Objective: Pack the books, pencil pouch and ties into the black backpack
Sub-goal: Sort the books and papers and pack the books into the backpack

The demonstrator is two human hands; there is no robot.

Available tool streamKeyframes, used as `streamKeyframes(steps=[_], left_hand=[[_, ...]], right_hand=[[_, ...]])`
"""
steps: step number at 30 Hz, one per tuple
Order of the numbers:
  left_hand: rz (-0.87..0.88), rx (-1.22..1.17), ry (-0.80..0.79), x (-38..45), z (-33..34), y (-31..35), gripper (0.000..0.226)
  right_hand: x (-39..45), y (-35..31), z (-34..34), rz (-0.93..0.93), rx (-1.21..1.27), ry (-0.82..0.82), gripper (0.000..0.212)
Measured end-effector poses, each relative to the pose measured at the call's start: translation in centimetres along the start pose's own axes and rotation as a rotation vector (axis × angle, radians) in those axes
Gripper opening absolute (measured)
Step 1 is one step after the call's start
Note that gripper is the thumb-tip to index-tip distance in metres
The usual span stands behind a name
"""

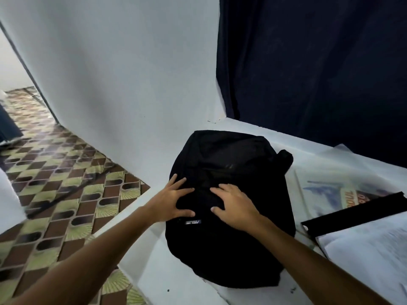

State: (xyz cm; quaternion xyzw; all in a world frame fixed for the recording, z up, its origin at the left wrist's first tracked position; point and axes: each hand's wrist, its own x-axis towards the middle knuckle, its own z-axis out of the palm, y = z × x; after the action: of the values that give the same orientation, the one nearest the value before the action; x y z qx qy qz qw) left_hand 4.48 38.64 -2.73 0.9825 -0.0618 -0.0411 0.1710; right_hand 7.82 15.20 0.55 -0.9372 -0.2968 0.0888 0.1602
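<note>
The black backpack (229, 238) lies flat on a white surface (176, 271), its small logo patch facing me. My left hand (169, 201) rests on its left side with fingers spread and straight. My right hand (235, 205) lies on the middle of the bag, fingers also spread. To the right of the bag lie a book with a blue and orange printed cover (337, 192), a black flat strip (356, 212) across it, and a white book or stack of pages (370, 247) at the right edge. No pencil pouch is in view.
A white wall (121, 73) rises behind and left of the bag, and a dark blue curtain (319, 62) hangs at the back right. Patterned brown and green floor tiles (55, 183) lie to the left, below the white surface's edge, with a dark cable across them.
</note>
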Motion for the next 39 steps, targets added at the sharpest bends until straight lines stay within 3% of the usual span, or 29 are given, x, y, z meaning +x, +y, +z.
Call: streamKeyframes(steps=[3,12,18,22,26,34,39], left_hand=[[-0.011,-0.049,-0.021,-0.2,1.0,-0.4,0.123],[-0.045,-0.056,-0.073,-0.2,1.2,-0.5,0.109],[-0.081,0.030,-0.127,-0.1,-0.1,0.2,0.109],[-0.066,0.131,-0.040,0.3,-1.1,1.5,0.118],[-0.093,0.028,0.123,1.0,-1.4,2.6,0.126],[-0.109,-0.093,0.243,1.1,-2.7,2.6,0.121],[-0.243,-0.326,0.326,1.1,-2.9,1.4,0.088]], right_hand=[[0.4,0.1,2.2,-0.007,-0.146,-0.078,0.062],[0.8,1.4,2.5,-0.069,-0.165,-0.121,0.060],[0.3,2.4,0.7,-0.107,-0.007,-0.151,0.058],[-0.5,5.2,-1.4,-0.084,0.197,-0.038,0.044],[-0.8,8.9,-3.6,-0.007,0.308,0.171,0.028],[0.0,12.1,-5.3,0.104,0.350,0.344,0.021],[2.7,6.7,-4.6,-0.055,0.305,0.318,0.023]])
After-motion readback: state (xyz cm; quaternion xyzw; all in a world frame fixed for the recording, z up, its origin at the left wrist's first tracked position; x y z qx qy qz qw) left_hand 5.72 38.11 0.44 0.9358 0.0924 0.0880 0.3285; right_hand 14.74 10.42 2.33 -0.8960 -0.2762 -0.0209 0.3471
